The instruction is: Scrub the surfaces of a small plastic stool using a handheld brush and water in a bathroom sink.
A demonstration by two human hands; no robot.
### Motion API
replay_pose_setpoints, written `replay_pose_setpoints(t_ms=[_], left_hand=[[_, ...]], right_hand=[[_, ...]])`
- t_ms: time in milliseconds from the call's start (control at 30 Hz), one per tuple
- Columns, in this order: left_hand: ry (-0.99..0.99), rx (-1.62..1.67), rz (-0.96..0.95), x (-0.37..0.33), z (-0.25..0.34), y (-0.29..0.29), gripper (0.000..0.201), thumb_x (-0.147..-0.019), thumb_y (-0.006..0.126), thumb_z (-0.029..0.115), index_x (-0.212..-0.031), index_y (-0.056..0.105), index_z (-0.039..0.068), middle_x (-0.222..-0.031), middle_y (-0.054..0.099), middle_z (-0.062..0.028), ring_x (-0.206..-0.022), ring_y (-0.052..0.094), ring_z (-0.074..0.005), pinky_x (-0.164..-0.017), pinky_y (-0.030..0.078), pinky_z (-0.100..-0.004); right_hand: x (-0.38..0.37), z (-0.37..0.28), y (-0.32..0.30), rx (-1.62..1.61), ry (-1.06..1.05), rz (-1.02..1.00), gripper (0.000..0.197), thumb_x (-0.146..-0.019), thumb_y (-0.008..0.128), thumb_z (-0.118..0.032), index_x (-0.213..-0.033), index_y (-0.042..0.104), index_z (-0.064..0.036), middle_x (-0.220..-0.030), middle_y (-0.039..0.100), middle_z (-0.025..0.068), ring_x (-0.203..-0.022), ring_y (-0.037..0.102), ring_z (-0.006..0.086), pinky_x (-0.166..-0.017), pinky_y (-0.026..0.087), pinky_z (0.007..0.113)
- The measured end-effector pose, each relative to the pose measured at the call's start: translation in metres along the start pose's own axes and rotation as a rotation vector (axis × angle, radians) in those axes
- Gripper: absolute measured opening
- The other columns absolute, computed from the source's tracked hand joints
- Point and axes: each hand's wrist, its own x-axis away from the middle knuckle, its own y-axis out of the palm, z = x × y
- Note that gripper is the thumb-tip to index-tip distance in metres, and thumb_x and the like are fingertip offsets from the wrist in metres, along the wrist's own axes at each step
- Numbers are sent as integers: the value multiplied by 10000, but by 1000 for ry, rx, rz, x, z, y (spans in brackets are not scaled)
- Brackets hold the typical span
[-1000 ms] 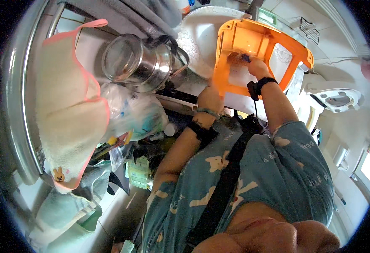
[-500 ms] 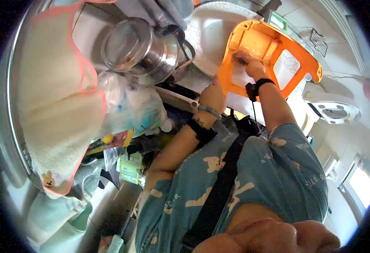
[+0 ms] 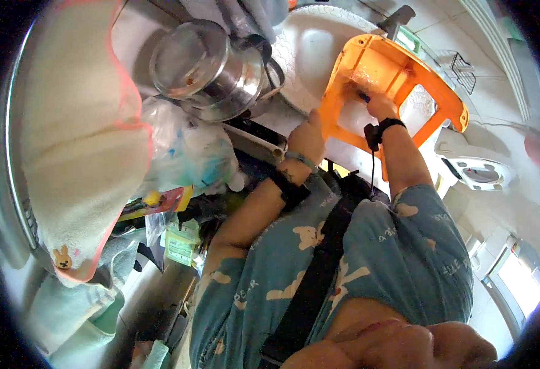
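An orange plastic stool [image 3: 427, 56] with cut-out openings leans in the white basin [image 3: 301, 77], its hollow underside turned up toward me. My left hand [image 3: 307, 138] is closed on the stool's left edge; part of its fingers is hidden behind that edge. Inside the hollow, my right hand [image 3: 381, 107] grips a brush [image 3: 363, 96] with a blue part showing. The brush's dark head is smeared by motion against the stool's inner face. That face looks wet and sudsy around it.
Left of the basin stands a steel pot [image 3: 236, 92] with a glass lid, beside plastic bags [image 3: 190, 157]. A cream towel [image 3: 76, 135] with pink edging hangs at the left. A faucet [image 3: 397, 19] rises behind the stool; a wire rack [image 3: 462, 71] is on the wall.
My right hand has moved slightly down and right within the stool, bringing the brush's blue part into sight. The stool has shifted slightly, with my left hand still at its edge.
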Motion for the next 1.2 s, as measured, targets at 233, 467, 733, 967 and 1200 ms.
replay_pose_setpoints(t_ms=[233, 467, 733, 967, 1200], left_hand=[[35, 43, -4, -8, 3, 1, 520, -773, 586, 115, -1212, 342, -22, -864, 603, -234, -811, 605, -389, -706, 496, -454], [-4, 32, 1, -4, -7, 3, 624, -749, 609, 95, -1283, 309, -19, -890, 607, -223, -824, 608, -382, -714, 500, -449], [-26, 30, -56, -6, 3, -3, 521, -722, 626, 51, -1152, 335, 9, -915, 590, -253, -829, 605, -405, -706, 503, -461], [75, 3, 7, -15, -21, 30, 474, -761, 602, 88, -1151, 347, 5, -915, 598, -245, -816, 604, -406, -702, 494, -473], [57, 73, 33, -5, -8, 13, 405, -814, 515, 233, -1169, 439, 53, -865, 612, -215, -757, 597, -403, -639, 496, -490]], right_hand=[[-62, 68, 37, 42, -218, 1, 286, -848, 477, -212, -1068, 605, -81, -905, 646, 159, -809, 629, 294, -651, 488, 391], [-61, 65, 15, -962, 114, -189, 195, -762, 586, -252, -854, 675, -105, -610, 558, 61, -517, 507, 180, -460, 376, 309], [-61, 19, 0, -131, -180, 105, 341, -750, 609, -337, -833, 675, -13, -736, 657, 121, -680, 623, 224, -661, 483, 327], [-9, -10, 13, -1199, -347, -129, 545, -709, 690, -186, -1218, 528, -80, -1027, 616, 15, -794, 579, 141, -597, 462, 303], [-23, 20, 1, -1081, -126, -301, 587, -638, 669, -29, -1205, 521, -8, -1067, 614, 72, -932, 601, 202, -813, 452, 266]])
